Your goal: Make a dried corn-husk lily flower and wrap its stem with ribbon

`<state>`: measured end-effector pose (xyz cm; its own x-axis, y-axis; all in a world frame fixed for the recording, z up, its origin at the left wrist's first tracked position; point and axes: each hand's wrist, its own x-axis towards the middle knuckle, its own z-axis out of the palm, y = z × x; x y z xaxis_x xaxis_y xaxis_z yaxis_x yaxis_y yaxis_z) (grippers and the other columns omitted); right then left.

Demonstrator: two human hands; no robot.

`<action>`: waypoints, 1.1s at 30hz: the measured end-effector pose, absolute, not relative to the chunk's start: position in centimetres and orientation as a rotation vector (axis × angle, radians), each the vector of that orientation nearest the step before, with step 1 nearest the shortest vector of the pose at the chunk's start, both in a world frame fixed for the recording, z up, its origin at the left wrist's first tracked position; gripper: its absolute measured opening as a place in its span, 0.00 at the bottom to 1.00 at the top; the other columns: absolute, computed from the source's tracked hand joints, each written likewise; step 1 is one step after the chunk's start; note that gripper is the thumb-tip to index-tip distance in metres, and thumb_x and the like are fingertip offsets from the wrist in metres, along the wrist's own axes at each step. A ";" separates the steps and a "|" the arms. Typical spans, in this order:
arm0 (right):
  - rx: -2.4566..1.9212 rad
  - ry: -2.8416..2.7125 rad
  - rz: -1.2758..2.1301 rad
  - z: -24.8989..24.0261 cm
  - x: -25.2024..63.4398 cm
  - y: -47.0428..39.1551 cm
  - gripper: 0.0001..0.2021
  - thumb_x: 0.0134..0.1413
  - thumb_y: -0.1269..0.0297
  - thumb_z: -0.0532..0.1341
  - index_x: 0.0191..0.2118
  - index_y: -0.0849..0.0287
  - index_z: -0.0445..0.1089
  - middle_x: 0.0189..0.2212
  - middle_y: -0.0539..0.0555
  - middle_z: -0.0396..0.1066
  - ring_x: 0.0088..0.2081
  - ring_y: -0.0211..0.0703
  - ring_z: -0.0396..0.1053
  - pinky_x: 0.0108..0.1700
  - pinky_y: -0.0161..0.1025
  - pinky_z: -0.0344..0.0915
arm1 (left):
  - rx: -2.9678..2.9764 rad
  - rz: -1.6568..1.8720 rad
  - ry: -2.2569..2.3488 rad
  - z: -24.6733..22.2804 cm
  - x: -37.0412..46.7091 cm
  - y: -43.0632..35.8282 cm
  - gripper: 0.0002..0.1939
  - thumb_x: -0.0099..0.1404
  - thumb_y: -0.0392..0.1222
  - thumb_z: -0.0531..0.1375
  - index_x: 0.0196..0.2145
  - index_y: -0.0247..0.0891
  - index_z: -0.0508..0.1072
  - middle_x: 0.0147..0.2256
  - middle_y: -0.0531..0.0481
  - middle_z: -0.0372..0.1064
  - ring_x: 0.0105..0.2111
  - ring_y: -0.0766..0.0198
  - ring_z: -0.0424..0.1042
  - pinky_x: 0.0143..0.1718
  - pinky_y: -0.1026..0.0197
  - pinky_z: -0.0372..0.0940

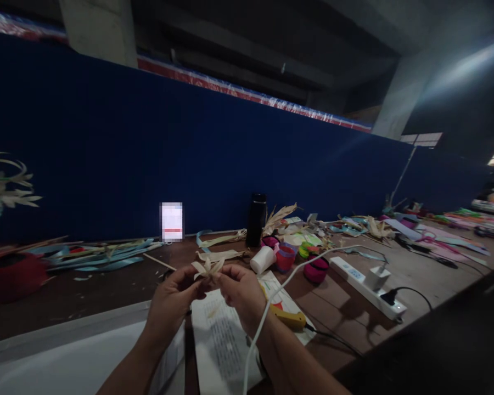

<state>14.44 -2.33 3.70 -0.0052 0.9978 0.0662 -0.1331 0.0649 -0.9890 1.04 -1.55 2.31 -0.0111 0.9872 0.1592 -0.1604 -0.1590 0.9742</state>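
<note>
Pale flower [208,268] in hands [243,289] — cluttered brown table [333,311], blue partition [107,148]

Only illegible printed lines [224,343] on the white paper [206,378]

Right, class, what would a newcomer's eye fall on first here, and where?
Probably the pale cream flower-shaped piece, held between the left hand and right hand at lower centre. Behind it, the broad dark blue partition stretches across the view, with a tall black cylindrical bottle standing in front of it. To the right on the brown table, a long white power strip with plugs in it stands out.
</note>
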 end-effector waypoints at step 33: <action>-1.025 -1.101 1.207 3.6 14.2 -2.5 0.05 0.39 0.65 0.63 0.24 0.62 0.69 0.12 0.42 0.57 0.15 0.27 0.47 0.16 0.29 0.42 | 1.219 1.329 1.104 2.4 0.9 -1.8 0.14 0.47 0.47 0.66 0.30 0.35 0.74 0.25 0.50 0.74 0.26 0.63 0.73 0.26 0.65 0.66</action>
